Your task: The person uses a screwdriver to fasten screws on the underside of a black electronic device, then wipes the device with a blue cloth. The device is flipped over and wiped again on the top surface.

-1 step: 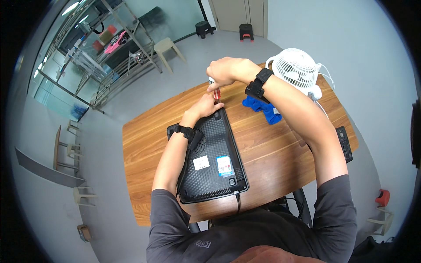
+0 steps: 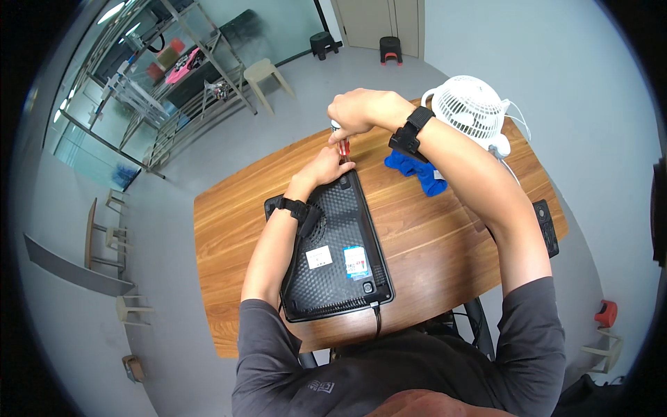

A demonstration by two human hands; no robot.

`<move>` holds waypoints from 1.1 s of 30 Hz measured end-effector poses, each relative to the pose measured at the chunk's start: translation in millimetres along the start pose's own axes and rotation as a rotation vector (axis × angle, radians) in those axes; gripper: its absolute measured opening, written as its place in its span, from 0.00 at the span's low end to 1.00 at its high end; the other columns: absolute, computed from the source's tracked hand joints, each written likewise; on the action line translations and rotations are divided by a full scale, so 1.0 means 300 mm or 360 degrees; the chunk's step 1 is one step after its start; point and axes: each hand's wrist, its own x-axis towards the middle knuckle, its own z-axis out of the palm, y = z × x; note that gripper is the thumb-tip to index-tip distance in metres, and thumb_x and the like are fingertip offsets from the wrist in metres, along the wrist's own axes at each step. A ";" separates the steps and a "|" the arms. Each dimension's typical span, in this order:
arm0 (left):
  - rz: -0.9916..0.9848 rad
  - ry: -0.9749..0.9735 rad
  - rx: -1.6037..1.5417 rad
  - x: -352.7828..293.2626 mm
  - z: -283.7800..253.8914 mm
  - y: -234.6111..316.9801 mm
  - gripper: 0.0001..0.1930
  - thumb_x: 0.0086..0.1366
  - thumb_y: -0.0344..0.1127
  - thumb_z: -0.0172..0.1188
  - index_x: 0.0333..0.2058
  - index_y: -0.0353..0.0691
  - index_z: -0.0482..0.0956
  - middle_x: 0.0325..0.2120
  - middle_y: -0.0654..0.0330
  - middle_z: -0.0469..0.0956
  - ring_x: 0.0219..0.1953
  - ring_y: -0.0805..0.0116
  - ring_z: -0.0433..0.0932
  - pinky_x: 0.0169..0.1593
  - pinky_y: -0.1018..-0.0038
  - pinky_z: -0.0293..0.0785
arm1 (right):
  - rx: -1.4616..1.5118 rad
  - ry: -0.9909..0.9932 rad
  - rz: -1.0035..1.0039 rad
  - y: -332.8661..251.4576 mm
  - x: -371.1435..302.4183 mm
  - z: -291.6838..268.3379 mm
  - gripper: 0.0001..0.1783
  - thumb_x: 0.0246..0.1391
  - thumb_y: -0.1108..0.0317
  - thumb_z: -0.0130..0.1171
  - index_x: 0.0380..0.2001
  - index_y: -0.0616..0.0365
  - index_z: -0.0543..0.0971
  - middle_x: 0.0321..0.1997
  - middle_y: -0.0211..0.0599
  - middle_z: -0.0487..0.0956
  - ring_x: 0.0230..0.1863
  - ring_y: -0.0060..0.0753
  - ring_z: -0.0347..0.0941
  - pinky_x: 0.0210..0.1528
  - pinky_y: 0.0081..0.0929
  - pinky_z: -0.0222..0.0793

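A flat black appliance [image 2: 340,257] with a perforated underside and two stickers lies bottom up on the wooden table [image 2: 431,243]; its cord leaves the near edge. My right hand [image 2: 358,111] is closed on the top of a screwdriver [image 2: 342,146] with a red handle, held upright over the appliance's far corner. My left hand [image 2: 326,167] rests at that corner, fingers touching the screwdriver's shaft near the tip. Both wrists carry black bands.
A white table fan [image 2: 472,108] stands at the far right of the table, a blue cloth [image 2: 417,170] beside it. A black remote-like bar [image 2: 545,226] lies at the right edge. Stools, chairs and metal shelving stand on the grey floor beyond.
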 end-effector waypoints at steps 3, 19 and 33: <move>-0.0023 -0.0036 0.0000 -0.004 -0.004 0.003 0.15 0.67 0.42 0.65 0.35 0.32 0.83 0.34 0.45 0.82 0.41 0.48 0.81 0.49 0.57 0.76 | -0.0002 0.0004 -0.0018 0.002 -0.006 -0.012 0.32 0.56 0.40 0.65 0.31 0.66 0.84 0.33 0.54 0.84 0.38 0.58 0.82 0.42 0.46 0.79; 0.0014 0.0040 0.0070 -0.008 0.020 0.016 0.21 0.65 0.45 0.66 0.46 0.32 0.76 0.39 0.40 0.81 0.46 0.40 0.79 0.52 0.53 0.76 | -0.0004 -0.0093 0.0046 -0.003 -0.009 0.018 0.32 0.56 0.40 0.65 0.33 0.65 0.85 0.37 0.54 0.85 0.40 0.57 0.82 0.44 0.45 0.79; -0.0068 0.0566 -0.0518 -0.084 -0.132 0.133 0.18 0.54 0.41 0.77 0.37 0.38 0.83 0.23 0.64 0.77 0.25 0.73 0.73 0.34 0.71 0.73 | 0.0352 -0.0387 0.0297 -0.043 0.002 -0.005 0.17 0.56 0.55 0.58 0.37 0.53 0.89 0.42 0.47 0.87 0.42 0.46 0.84 0.44 0.39 0.79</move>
